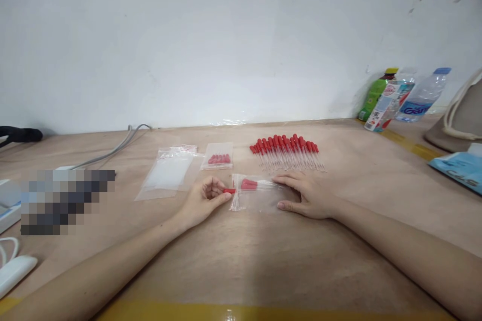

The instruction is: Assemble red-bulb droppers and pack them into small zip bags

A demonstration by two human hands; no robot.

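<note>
My left hand (206,199) is closed, pinching the red bulb of a glass dropper (229,191) at the mouth of a small clear plastic bag (259,199). Red-bulbed droppers (248,184) lie inside that bag. My right hand (307,194) rests flat on the bag's right end with fingers stretched out, holding it down on the table. Just behind the bag lies a row of several loose red-bulbed droppers (286,153).
A filled bag of droppers (218,156) and a stack of empty clear bags (167,174) lie to the back left. Bottles (391,98) stand at the back right by a cloth bag (461,120) and a blue packet (459,166). Cables (116,148) and white devices (15,271) sit left.
</note>
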